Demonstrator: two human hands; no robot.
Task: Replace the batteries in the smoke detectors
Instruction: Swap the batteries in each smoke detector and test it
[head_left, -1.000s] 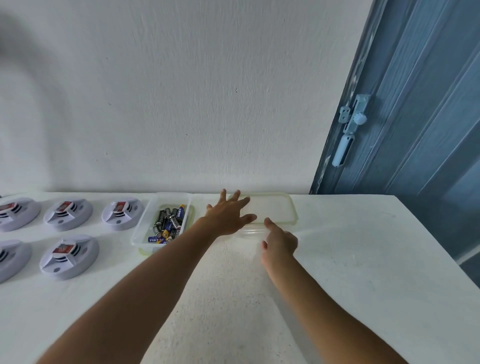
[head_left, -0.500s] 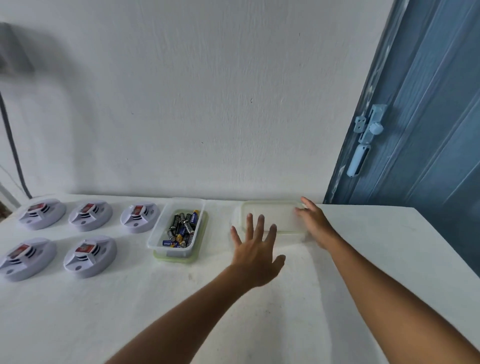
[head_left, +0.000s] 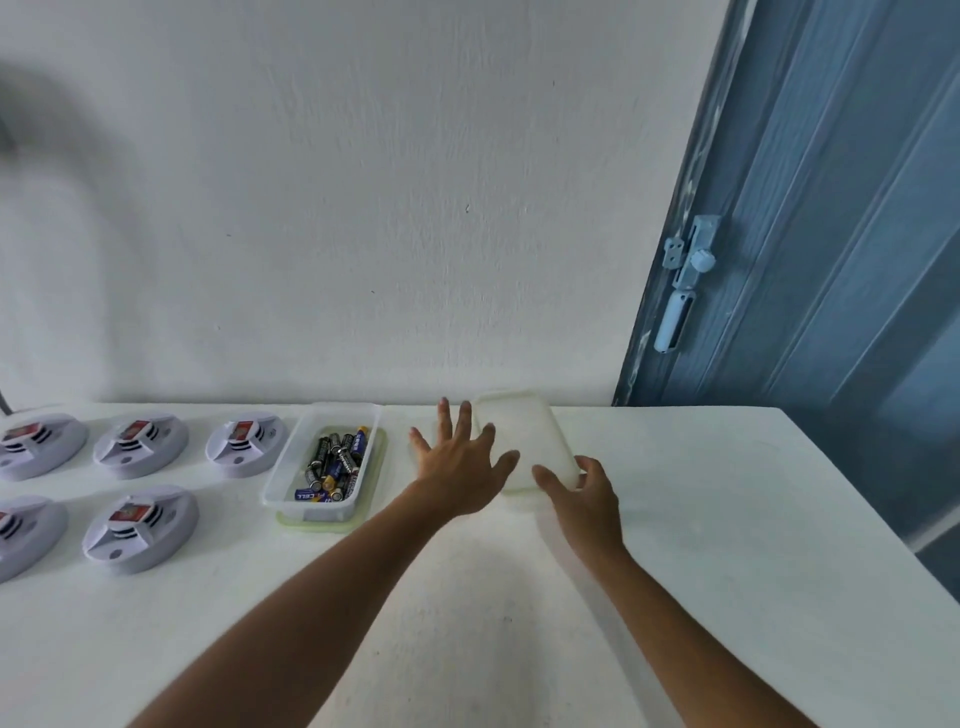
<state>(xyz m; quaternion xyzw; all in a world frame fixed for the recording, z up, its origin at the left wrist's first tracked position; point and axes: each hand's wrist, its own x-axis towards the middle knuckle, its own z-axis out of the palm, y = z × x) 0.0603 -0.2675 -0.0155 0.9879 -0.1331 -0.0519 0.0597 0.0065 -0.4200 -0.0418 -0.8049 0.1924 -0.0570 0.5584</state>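
Lid (head_left: 524, 441): long axis running away from the person; near end gripped by right hand (head_left: 584, 499); left hand (head_left: 457, 462) spread open, empty, alongside.

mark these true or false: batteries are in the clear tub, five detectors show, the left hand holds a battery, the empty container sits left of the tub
1. The batteries lie in the clear tub. True.
2. Five smoke detectors show. True.
3. The left hand holds a battery. False: its fingers are spread and hold nothing.
4. The empty container sits left of the tub. False: it sits to its right, at the right hand.
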